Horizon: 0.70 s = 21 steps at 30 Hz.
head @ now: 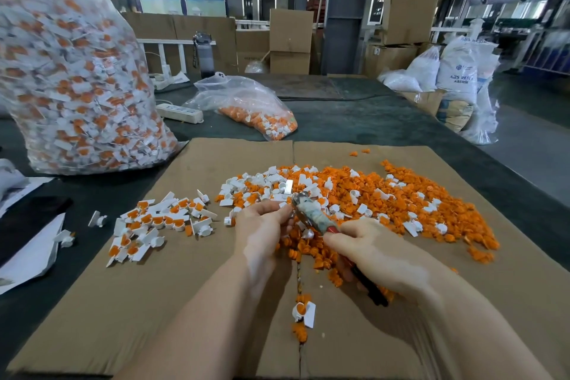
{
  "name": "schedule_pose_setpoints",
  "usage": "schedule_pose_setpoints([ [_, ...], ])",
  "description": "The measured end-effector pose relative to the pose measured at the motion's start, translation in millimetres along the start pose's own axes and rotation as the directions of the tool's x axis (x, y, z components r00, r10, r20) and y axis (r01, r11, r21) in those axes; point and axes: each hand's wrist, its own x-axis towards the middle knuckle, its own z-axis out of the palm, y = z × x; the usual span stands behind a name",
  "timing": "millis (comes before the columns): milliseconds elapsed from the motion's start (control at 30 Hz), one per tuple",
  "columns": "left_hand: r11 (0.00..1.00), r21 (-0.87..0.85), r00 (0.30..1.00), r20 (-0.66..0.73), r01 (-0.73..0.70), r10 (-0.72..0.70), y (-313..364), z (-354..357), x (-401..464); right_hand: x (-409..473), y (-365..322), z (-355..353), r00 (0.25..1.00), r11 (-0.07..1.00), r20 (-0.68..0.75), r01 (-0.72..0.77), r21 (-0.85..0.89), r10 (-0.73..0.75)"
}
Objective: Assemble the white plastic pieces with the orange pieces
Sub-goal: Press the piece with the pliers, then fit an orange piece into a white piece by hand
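a: we start at the right hand [374, 251]. what do we see it holding?

b: we see its fingers curled round the red and black handles of a pair of pliers [320, 222], whose wrapped head points up and left.

a: and the left hand [262, 227]?

b: it pinches something small at the pliers' tip; we cannot tell what.

a: moving outward, where are the pieces?

b: the loose orange pieces [385, 194] lie heaped just beyond both hands, with white pieces [265, 183] mixed in on the heap's left side. we find a pile of assembled pieces [160, 222] well to the left, and one assembled piece [303, 311] near the wrists. all rest on cardboard [154, 302]. a big clear bag [71, 71] of assembled pieces stands at far left.
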Motion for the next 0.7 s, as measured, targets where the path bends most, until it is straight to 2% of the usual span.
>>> schedule_pose_setpoints([
  [167, 0.999, -0.032, 1.000, -0.007, 0.008, -0.008, -2.3, 2.5, -1.2, 0.1, 0.9, 2.9, 0.998, 0.997, -0.062, 0.017, -0.074, -0.022],
  [400, 0.999, -0.040, 1.000, 0.020, 0.022, -0.022, -2.2, 1.0, -0.3, 0.8, 1.6, 3.2, 1.000, 1.000, -0.014, -0.013, 0.008, 0.013],
  [700, 0.998, -0.052, 0.999, 0.021, 0.028, -0.027, -3.0, 1.7, -0.9, 4.0, 6.1, 11.7, 0.989, 0.997, -0.139, 0.034, -0.063, -0.042],
])
